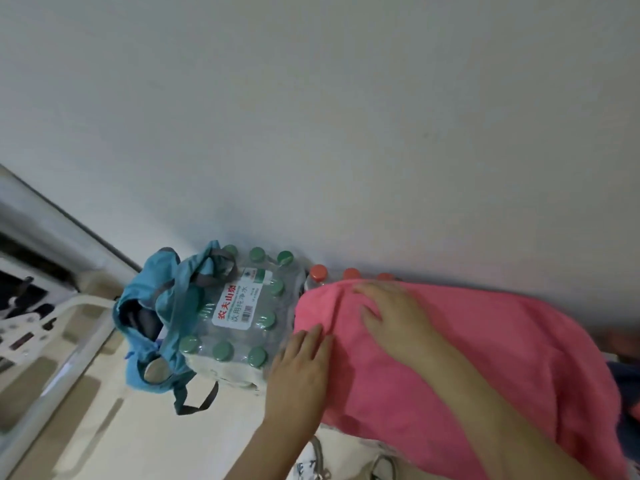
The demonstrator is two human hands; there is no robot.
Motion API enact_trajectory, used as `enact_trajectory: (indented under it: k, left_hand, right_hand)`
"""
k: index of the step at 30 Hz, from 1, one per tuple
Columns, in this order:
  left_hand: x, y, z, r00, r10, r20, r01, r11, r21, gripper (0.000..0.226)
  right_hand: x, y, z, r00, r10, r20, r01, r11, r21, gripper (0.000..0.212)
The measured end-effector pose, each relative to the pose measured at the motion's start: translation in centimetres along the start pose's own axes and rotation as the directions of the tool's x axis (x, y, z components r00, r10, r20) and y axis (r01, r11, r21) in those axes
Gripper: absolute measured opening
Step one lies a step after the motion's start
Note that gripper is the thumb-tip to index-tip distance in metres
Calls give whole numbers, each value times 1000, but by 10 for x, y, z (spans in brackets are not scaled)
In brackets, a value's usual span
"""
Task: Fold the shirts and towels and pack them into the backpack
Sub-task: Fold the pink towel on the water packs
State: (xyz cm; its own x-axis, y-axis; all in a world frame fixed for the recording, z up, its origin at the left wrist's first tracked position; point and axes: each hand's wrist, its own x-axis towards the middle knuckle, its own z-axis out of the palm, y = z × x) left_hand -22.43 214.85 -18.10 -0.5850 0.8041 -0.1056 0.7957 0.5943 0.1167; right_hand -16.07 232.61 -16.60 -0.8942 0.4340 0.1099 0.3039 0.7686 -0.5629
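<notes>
1. The towel (485, 358) was coral pink, fluffy terry with a soft nap. It lay spread in a broad, rounded sheet over the right half of the view, with low folds near its left edge.
2. The towel's upper edge covered part of a row of bottles with red caps (318, 272) against the plain white wall (346, 116).
3. The backpack (145, 299) was thin teal-blue fabric with grey straps (214, 263). It sat slumped and crumpled, its mouth gaping, left of the towel and apart from it.
4. The backpack leaned on a pack of water bottles (239, 327). One strap lay over the pack's top.
5. The pack was clear, glossy shrink wrap over bottles with round green caps, with a white label (233, 306) printed in red on top. It stood between the backpack and the towel.
6. The left hand (299, 372) lay flat, fingers straight and close together, on the towel's left edge just beside the bottle pack. It gripped nothing.
7. The right hand (398, 320) was palm down on the towel near its upper edge. Its fingers were straight and slightly spread, pressing the cloth, not pinching it.
8. Everything sat on a cream surface (138, 438) with tan rectangles, possibly a mat; it was too blurred to tell.
</notes>
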Motion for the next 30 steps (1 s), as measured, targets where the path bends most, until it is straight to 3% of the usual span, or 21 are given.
enact_trajectory:
  k: [2, 6, 11, 15, 18, 20, 22, 24, 28, 30]
  left_hand:
    - [0, 0, 3, 998, 57, 0, -57, 998, 7, 46]
    - [0, -6, 11, 987, 150, -58, -151, 989, -8, 45]
    - [2, -19, 12, 982, 170, -83, -177, 980, -92, 45]
    - [-2, -29, 8, 988, 26, -150, -78, 934, -348, 45]
    - [0, -42, 6, 965, -226, -134, 103, 794, -599, 50]
    - [-2, -52, 0, 948, -306, -88, 163, 704, -691, 50]
    - [-7, -61, -6, 945, -322, -47, 170, 613, -772, 49]
    - [-14, -68, -11, 952, -307, -15, 166, 554, -816, 44]
    - [-28, -85, -15, 960, -280, -22, 138, 539, -831, 35]
    - [-31, -93, -15, 960, -279, -36, 138, 579, -803, 37]
  right_hand:
    - [29, -19, 12, 987, -69, 144, 72, 997, -12, 43]
    - [64, -38, 29, 905, -71, 420, 198, 943, -266, 54]
    - [82, -51, 30, 842, 0, 540, 220, 913, -343, 27]
    - [91, -50, 24, 901, 57, 430, 67, 961, -269, 28]
    - [96, -44, 14, 936, 202, 288, -150, 970, -192, 20]
    - [98, -42, 10, 936, 292, 198, -281, 956, -84, 11]
    - [101, -41, 9, 932, 339, 125, -344, 939, 20, 11]
    - [103, -45, 10, 938, 332, 103, -335, 942, 11, 13]
    - [109, -58, 13, 955, 285, 86, -276, 955, -109, 16]
    - [113, -62, 16, 943, 310, 117, -293, 945, -147, 19]
